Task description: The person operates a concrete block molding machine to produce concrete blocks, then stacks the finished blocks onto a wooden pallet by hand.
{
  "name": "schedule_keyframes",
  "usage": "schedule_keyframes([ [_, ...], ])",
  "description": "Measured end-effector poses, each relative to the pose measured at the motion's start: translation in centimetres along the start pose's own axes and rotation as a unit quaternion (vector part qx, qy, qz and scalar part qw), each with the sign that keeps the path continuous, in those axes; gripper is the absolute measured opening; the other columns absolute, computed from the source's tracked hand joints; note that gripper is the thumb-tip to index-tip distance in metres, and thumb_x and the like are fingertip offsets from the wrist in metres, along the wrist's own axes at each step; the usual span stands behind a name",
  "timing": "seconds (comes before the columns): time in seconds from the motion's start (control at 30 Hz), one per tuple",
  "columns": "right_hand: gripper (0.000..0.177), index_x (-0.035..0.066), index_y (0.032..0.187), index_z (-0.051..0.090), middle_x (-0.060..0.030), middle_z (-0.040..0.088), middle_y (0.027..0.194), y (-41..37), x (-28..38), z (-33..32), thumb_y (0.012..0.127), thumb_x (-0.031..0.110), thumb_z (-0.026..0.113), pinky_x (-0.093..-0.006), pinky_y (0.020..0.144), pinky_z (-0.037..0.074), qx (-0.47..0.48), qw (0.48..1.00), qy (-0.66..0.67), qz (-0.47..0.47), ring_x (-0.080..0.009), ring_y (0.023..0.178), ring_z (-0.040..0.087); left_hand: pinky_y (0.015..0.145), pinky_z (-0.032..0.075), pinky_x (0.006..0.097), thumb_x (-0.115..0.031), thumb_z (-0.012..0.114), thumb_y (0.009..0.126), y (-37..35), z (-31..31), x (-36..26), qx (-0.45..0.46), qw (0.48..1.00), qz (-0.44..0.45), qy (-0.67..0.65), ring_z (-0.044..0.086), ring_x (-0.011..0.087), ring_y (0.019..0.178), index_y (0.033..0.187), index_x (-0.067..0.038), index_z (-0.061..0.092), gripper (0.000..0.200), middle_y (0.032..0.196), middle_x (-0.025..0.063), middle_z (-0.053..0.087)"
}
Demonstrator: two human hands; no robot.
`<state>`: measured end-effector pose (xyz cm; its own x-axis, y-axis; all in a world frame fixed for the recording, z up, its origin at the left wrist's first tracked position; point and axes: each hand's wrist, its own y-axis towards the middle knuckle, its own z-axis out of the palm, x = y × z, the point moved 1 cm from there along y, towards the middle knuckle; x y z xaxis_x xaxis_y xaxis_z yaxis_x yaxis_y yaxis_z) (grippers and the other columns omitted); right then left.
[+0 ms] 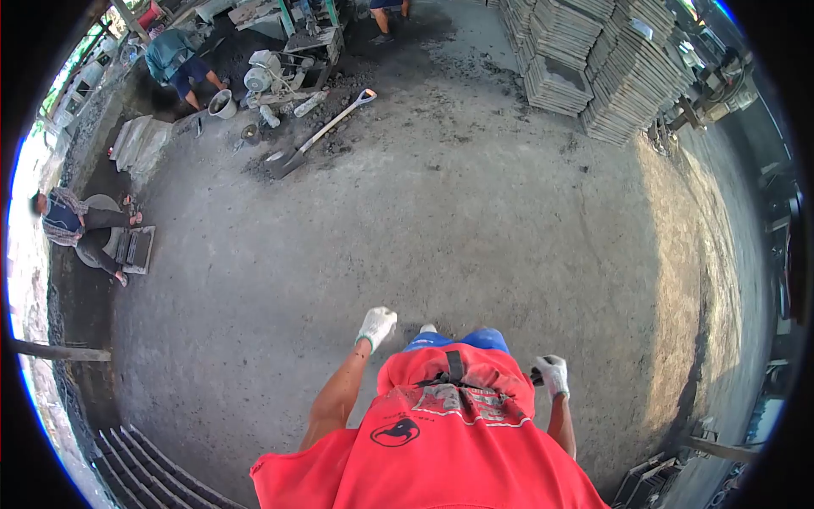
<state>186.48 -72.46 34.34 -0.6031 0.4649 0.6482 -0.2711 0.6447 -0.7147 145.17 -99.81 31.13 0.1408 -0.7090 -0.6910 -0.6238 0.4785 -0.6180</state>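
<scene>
My left hand (377,327), in a white glove, hangs over the bare floor to the left of my blue shorts. Its fingers are curled together, and nothing shows in them. On the other side, my right hand (552,376), also gloved in white, is closed beside my red shirt (458,424). A small dark thing sticks out at its inner side, too small to name. A shovel (322,133) lies on the floor farther ahead, apart from both hands.
One person (64,219) sits at the left. Another person (174,59) bends beside a bucket (222,104) near a motorised machine (264,72). Legs of a third show at the top. Tall stacks of slabs (560,81) stand at the upper right; metal bars (153,467) lie lower left.
</scene>
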Motion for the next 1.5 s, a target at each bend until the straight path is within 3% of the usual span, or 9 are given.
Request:
schedule_keyframes([
  [0.27,0.027,-0.006,0.084,0.068,-0.0132,0.069,0.071,25.5,11.2,3.6,0.078,0.020,0.067,-0.0350,0.057,0.054,-0.002,0.978,-0.193,-0.080,-0.0202,0.060,0.066,0.049,0.047,0.0317,-0.016,0.058,0.085,20.2,-6.4,-16.8,-0.087,0.974,-0.086,-0.191,0.059,0.0155,0.054,0.078,-0.004,0.062,0.014,0.063,0.0042,0.059],
  [0.33,0.025,-0.005,0.083,0.066,-0.0116,0.067,0.067,37.7,17.5,3.2,0.079,0.019,0.066,-0.0352,0.052,0.053,0.088,0.730,-0.486,-0.472,-0.0205,0.056,0.064,0.047,0.045,0.0378,-0.017,0.059,0.083,23.1,-6.2,-15.6,-0.143,0.968,-0.115,-0.169,0.060,0.0203,0.054,0.079,-0.003,0.062,0.014,0.061,0.0039,0.058],
  [0.4,0.021,-0.003,0.084,0.065,-0.0096,0.065,0.065,37.8,32.8,7.9,0.083,0.018,0.065,-0.0329,0.049,0.052,0.093,0.988,-0.120,0.023,-0.0187,0.054,0.063,0.052,0.047,0.0428,-0.015,0.061,0.078,26.7,-7.4,-9.8,-0.164,0.985,-0.038,-0.030,0.062,0.0302,0.058,0.080,-0.002,0.062,0.013,0.065,0.0098,0.062],
  [0.5,0.019,-0.003,0.086,0.065,-0.0091,0.065,0.067,42.5,44.3,10.4,0.086,0.017,0.063,-0.0308,0.049,0.052,0.110,0.974,-0.166,-0.108,-0.0161,0.055,0.063,0.073,0.052,0.0429,-0.023,0.059,0.078,23.6,-6.8,-13.4,-0.123,0.891,-0.369,-0.234,0.065,0.0362,0.076,0.084,-0.004,0.067,0.022,0.087,0.0209,0.067],
  [0.6,0.018,-0.002,0.087,0.065,-0.0088,0.064,0.068,48.5,56.6,14.4,0.088,0.016,0.062,-0.0326,0.049,0.054,0.065,0.968,-0.145,-0.194,-0.0182,0.055,0.064,0.067,0.052,0.0444,-0.025,0.059,0.080,31.2,-7.2,-5.8,0.051,0.915,0.132,0.378,0.067,0.0307,0.072,0.084,-0.004,0.066,0.023,0.083,0.0204,0.068],
  [0.73,0.017,0.000,0.079,0.063,-0.0075,0.062,0.063,52.6,62.4,19.9,0.086,0.015,0.063,-0.0314,0.045,0.049,0.116,0.969,-0.070,-0.208,-0.0159,0.052,0.061,0.050,0.048,0.0377,-0.024,0.057,0.081,43.3,-14.2,-16.7,-0.069,0.979,-0.164,-0.098,0.062,0.0225,0.054,0.079,-0.001,0.064,0.024,0.067,0.0174,0.062],
  [0.93,0.025,0.000,0.084,0.072,-0.0130,0.068,0.066,61.5,53.6,19.1,0.081,0.025,0.066,-0.0364,0.055,0.054,0.224,0.830,-0.450,-0.244,-0.0223,0.058,0.068,0.049,0.043,0.0313,-0.020,0.060,0.084,54.5,-25.2,-41.4,-0.222,0.967,0.030,-0.118,0.055,0.0146,0.053,0.073,-0.004,0.059,0.020,0.059,0.0028,0.056],
  [1.1,0.027,-0.005,0.082,0.067,-0.0118,0.065,0.066,65.7,68.8,22.1,0.082,0.022,0.066,-0.0353,0.049,0.055,0.177,0.953,-0.238,-0.064,-0.0212,0.053,0.065,0.051,0.044,0.0313,-0.020,0.061,0.086,64.9,-32.2,-52.2,-0.247,0.920,0.024,-0.302,0.056,0.0133,0.054,0.072,-0.003,0.059,0.023,0.066,0.0030,0.059],
  [1.5,0.022,-0.004,0.092,0.063,-0.0107,0.064,0.069,84.8,98.3,33.2,0.085,0.016,0.062,-0.0325,0.046,0.053,0.202,0.953,-0.174,-0.142,-0.0187,0.053,0.063,0.058,0.056,0.0364,-0.020,0.058,0.082,75.4,-24.4,-47.3,-0.184,0.901,-0.252,-0.300,0.065,0.0252,0.061,0.087,0.000,0.065,0.021,0.070,0.0140,0.064],
])
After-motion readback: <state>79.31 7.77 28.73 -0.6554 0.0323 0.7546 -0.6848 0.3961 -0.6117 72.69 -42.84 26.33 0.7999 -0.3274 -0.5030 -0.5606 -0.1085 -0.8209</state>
